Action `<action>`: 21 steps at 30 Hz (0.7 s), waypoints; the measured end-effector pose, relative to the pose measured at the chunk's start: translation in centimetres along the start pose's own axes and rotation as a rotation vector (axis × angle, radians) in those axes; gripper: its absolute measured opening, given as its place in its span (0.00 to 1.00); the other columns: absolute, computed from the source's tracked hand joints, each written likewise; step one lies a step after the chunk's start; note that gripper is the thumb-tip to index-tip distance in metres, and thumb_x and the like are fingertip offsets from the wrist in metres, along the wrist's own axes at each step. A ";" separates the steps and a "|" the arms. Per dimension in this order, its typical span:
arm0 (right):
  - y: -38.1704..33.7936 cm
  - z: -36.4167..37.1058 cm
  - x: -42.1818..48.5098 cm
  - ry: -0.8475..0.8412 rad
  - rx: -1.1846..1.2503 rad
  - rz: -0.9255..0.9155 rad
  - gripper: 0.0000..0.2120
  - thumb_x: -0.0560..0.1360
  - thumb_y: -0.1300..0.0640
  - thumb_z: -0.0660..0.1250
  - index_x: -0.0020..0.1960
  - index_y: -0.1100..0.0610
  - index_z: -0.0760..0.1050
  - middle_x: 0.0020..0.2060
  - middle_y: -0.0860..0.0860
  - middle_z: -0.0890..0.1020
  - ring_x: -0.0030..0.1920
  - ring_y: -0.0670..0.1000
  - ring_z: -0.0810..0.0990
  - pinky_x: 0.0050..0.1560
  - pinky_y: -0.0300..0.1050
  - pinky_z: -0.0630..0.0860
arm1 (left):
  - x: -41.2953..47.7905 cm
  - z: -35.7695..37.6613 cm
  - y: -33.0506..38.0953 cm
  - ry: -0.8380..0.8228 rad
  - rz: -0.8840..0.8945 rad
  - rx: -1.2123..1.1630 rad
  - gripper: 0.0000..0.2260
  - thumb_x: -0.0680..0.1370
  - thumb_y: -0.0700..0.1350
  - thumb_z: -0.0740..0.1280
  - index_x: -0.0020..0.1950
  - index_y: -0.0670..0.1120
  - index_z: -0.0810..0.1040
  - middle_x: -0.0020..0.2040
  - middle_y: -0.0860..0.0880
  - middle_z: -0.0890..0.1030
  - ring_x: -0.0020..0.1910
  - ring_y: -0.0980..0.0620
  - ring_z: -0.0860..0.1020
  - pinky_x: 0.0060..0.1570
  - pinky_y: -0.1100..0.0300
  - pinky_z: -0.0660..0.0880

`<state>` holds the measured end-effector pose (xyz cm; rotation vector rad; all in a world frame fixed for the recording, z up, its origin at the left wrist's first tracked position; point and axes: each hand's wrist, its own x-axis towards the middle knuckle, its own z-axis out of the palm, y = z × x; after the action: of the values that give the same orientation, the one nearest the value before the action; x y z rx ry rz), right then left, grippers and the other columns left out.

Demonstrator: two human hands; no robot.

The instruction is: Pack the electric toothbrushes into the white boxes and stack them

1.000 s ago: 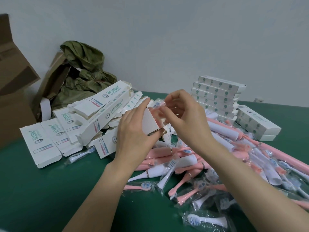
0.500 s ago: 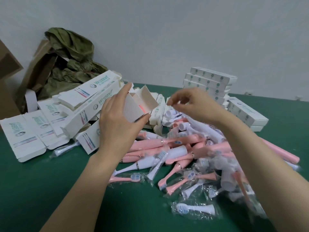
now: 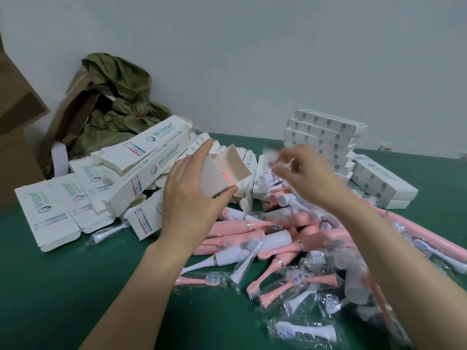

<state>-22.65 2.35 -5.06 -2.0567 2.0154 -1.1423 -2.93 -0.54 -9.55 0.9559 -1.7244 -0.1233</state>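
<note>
My left hand (image 3: 192, 195) grips a white box (image 3: 225, 170) above the table, its open end turned toward me. Something pink shows inside it. My right hand (image 3: 308, 173) hovers just right of the opening, blurred, with its fingers pinching a small whitish piece that I cannot make out. Below both hands lies a heap of pink and white electric toothbrushes (image 3: 273, 236). Bagged brush heads (image 3: 303, 329) are scattered in front of it. Several closed white boxes form a stack (image 3: 323, 137) at the back right.
Empty flat and folded boxes (image 3: 75, 198) are piled on the left of the green table (image 3: 63, 286). Two more closed boxes (image 3: 381, 180) lie right of the stack. Brown cartons (image 3: 17, 152) and crumpled green paper (image 3: 118, 107) stand at the back left against the wall.
My right hand has drawn a little away from the box mouth and moved to the right. The left hand has tilted the box so that its open flap faces me.
</note>
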 end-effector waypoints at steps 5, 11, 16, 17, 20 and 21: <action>-5.2 -2.2 -1.8 -0.358 1.189 0.107 0.04 0.71 0.65 0.67 0.41 0.59 0.79 0.34 0.61 0.72 0.30 0.47 0.77 0.33 0.37 0.77 | 0.0 0.1 0.0 0.009 0.024 0.029 0.36 0.65 0.47 0.77 0.71 0.47 0.68 0.59 0.46 0.77 0.56 0.55 0.66 0.54 0.65 0.60; -6.4 0.9 -1.7 -0.053 1.213 0.330 0.06 0.76 0.68 0.63 0.41 0.65 0.75 0.22 0.50 0.76 0.33 0.51 0.77 0.47 0.41 0.81 | -0.1 0.2 0.2 -0.003 0.048 -0.004 0.36 0.65 0.47 0.78 0.71 0.49 0.68 0.59 0.50 0.76 0.59 0.56 0.67 0.58 0.68 0.59; -7.3 1.9 -0.7 0.036 1.057 0.296 0.10 0.74 0.68 0.65 0.35 0.61 0.78 0.28 0.51 0.82 0.29 0.48 0.79 0.31 0.38 0.79 | -0.1 0.2 0.3 0.000 0.023 -0.009 0.36 0.66 0.47 0.77 0.71 0.50 0.68 0.61 0.50 0.76 0.60 0.58 0.66 0.58 0.71 0.57; -7.6 2.0 -0.6 0.023 0.988 0.264 0.10 0.73 0.68 0.65 0.34 0.60 0.78 0.28 0.50 0.82 0.28 0.47 0.79 0.28 0.36 0.76 | 0.0 0.1 0.2 0.016 0.003 -0.012 0.36 0.66 0.47 0.77 0.71 0.51 0.67 0.61 0.51 0.76 0.60 0.58 0.66 0.58 0.70 0.58; -7.6 2.1 -0.6 -0.048 0.719 0.212 0.08 0.71 0.63 0.68 0.34 0.57 0.80 0.29 0.52 0.83 0.29 0.44 0.79 0.25 0.32 0.70 | 0.1 0.0 0.2 0.026 -0.032 -0.009 0.36 0.66 0.45 0.77 0.71 0.52 0.67 0.61 0.52 0.76 0.59 0.59 0.66 0.58 0.61 0.62; -7.5 2.3 -0.7 -0.041 0.657 0.204 0.08 0.71 0.62 0.69 0.33 0.56 0.81 0.30 0.53 0.83 0.29 0.45 0.79 0.24 0.32 0.69 | 0.0 0.1 0.3 0.020 -0.027 -0.006 0.36 0.66 0.45 0.77 0.71 0.52 0.67 0.61 0.51 0.76 0.59 0.59 0.66 0.58 0.59 0.62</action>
<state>-15.03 3.10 -3.21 -1.4988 1.4966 -1.4477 -3.16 -0.40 -9.38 0.9729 -1.6928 -0.1359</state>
